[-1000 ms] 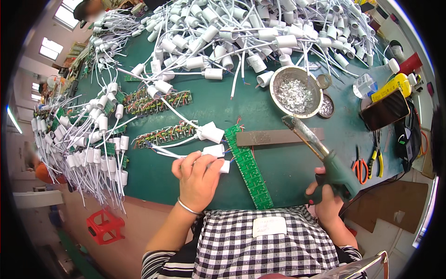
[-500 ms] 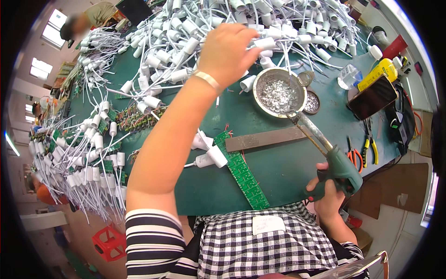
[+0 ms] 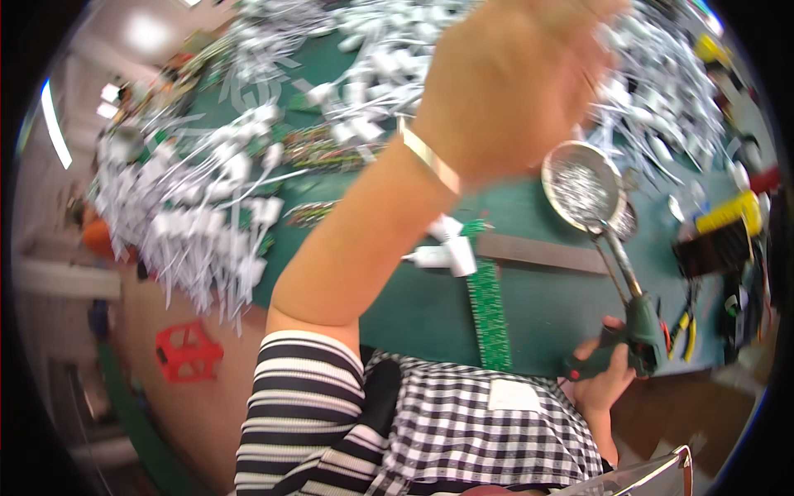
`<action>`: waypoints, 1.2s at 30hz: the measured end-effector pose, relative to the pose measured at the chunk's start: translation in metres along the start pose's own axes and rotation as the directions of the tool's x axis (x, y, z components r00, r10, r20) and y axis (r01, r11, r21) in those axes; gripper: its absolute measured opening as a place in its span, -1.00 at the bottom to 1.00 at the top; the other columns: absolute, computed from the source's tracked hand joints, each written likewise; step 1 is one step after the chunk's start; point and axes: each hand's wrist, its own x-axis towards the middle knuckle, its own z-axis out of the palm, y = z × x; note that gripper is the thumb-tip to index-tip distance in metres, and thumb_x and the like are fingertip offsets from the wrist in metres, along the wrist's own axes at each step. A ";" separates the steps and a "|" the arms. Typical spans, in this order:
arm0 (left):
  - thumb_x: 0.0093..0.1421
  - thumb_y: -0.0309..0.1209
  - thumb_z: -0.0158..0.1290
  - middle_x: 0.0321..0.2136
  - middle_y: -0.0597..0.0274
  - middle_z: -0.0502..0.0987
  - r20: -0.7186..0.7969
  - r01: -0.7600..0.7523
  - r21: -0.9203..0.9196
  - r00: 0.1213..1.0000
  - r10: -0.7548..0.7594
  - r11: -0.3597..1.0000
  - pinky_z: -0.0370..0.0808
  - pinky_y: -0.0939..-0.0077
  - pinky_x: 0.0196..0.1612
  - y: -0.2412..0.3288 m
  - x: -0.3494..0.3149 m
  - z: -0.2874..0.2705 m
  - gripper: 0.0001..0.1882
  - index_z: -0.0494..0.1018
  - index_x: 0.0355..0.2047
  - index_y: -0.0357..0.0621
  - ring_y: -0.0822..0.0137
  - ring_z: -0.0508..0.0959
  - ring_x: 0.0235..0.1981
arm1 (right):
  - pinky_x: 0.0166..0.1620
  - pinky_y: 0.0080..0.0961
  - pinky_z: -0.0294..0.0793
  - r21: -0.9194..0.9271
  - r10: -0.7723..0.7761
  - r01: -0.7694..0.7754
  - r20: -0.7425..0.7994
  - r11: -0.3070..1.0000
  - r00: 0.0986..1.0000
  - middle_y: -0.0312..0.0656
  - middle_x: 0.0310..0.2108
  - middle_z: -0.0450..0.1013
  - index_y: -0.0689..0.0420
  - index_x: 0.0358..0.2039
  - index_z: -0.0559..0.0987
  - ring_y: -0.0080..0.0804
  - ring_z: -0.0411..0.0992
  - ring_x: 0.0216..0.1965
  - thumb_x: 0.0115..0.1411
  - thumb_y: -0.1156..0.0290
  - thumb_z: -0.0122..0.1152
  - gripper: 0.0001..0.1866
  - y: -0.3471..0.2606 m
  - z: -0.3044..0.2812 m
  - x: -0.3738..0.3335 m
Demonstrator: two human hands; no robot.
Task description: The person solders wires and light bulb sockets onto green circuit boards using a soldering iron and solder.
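My left hand (image 3: 521, 91) is raised high over the far side of the table, close to the view; motion smears its fingers, so whether they hold anything is hidden. Under that arm lie two white plastic cylinders with cable (image 3: 451, 256), against the top end of a green circuit board strip (image 3: 490, 318). My right hand (image 3: 610, 376) is wrapped round the handle of a green soldering gun (image 3: 643, 326) at the front right edge. The gun's metal barrel points away, its tip at the near rim of a round metal bowl (image 3: 549, 188) of silvery bits.
A flat brown bar (image 3: 542, 253) lies across the board strip. Heaps of white cabled cylinders (image 3: 211, 231) cover the left and far table. At right are a phone (image 3: 715, 248), a yellow bottle (image 3: 732, 213) and pliers (image 3: 685, 326). A red stool (image 3: 188, 351) stands on the floor.
My left hand has risen from the white cylinder heap toward the view and to the right. The whole view has shifted and blurred. My right hand keeps its grip on the soldering gun.
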 end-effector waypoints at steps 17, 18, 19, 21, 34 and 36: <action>-0.01 -0.47 0.09 -0.52 0.26 0.46 0.407 0.708 0.209 0.565 -0.718 0.675 0.19 0.30 -0.37 0.112 -0.205 -0.054 -0.89 0.42 -0.43 -0.08 0.19 0.41 -0.53 | -0.40 -0.47 0.41 -0.206 0.155 -0.091 0.318 0.974 0.935 -0.08 -0.59 0.43 0.35 -0.02 0.36 -0.35 0.41 -0.54 0.18 0.43 -0.13 -0.62 0.003 0.013 -0.007; 0.00 -0.48 0.08 -0.53 0.26 0.46 0.416 0.722 0.206 0.546 -0.727 0.660 0.19 0.32 -0.35 0.111 -0.204 -0.053 -0.91 0.42 -0.44 -0.08 0.19 0.39 -0.55 | -0.27 -0.45 0.39 -0.313 0.156 -0.036 0.369 0.949 0.916 -0.13 -0.58 0.45 0.31 -0.02 0.38 -0.40 0.43 -0.51 0.14 0.48 -0.11 -0.62 0.002 0.006 -0.010; 0.00 -0.48 0.08 -0.53 0.26 0.46 0.427 0.721 0.188 0.552 -0.716 0.667 0.19 0.32 -0.35 0.110 -0.202 -0.051 -0.91 0.42 -0.44 -0.08 0.19 0.39 -0.55 | -0.13 -0.44 0.37 -0.412 0.168 0.022 0.420 0.911 0.892 -0.19 -0.57 0.47 0.27 -0.02 0.40 -0.44 0.46 -0.49 0.09 0.53 -0.08 -0.60 0.001 -0.001 -0.011; 0.00 -0.49 0.07 -0.55 0.27 0.45 0.460 0.712 0.204 0.536 -0.708 0.672 0.18 0.33 -0.35 0.110 -0.200 -0.050 -0.92 0.41 -0.45 -0.07 0.20 0.38 -0.58 | -0.06 -0.42 0.34 -0.563 0.169 0.126 0.441 0.817 0.881 -0.23 -0.61 0.47 0.20 -0.05 0.43 -0.45 0.47 -0.52 0.06 0.54 -0.04 -0.62 0.003 -0.012 -0.012; -0.12 -0.42 0.08 -0.37 0.32 0.38 0.456 0.693 0.298 0.501 -0.735 0.657 0.09 0.26 -0.11 0.113 -0.198 -0.041 -0.95 0.46 -0.57 -0.05 0.20 0.31 -0.21 | -0.30 -0.51 0.52 -0.485 0.041 0.514 0.754 0.708 0.655 -0.10 -0.28 0.48 0.27 0.12 0.15 -0.42 0.53 -0.42 0.09 0.63 0.10 -0.42 -0.016 -0.001 -0.011; -0.12 -0.42 0.08 -0.36 0.31 0.38 0.469 0.697 0.301 0.486 -0.737 0.651 0.08 0.26 -0.10 0.111 -0.198 -0.042 -0.95 0.46 -0.57 -0.05 0.20 0.30 -0.20 | -0.29 -0.50 0.51 -0.493 0.033 0.550 0.763 0.674 0.645 -0.10 -0.27 0.47 0.28 0.12 0.15 -0.43 0.53 -0.43 0.08 0.64 0.11 -0.42 -0.016 0.002 -0.009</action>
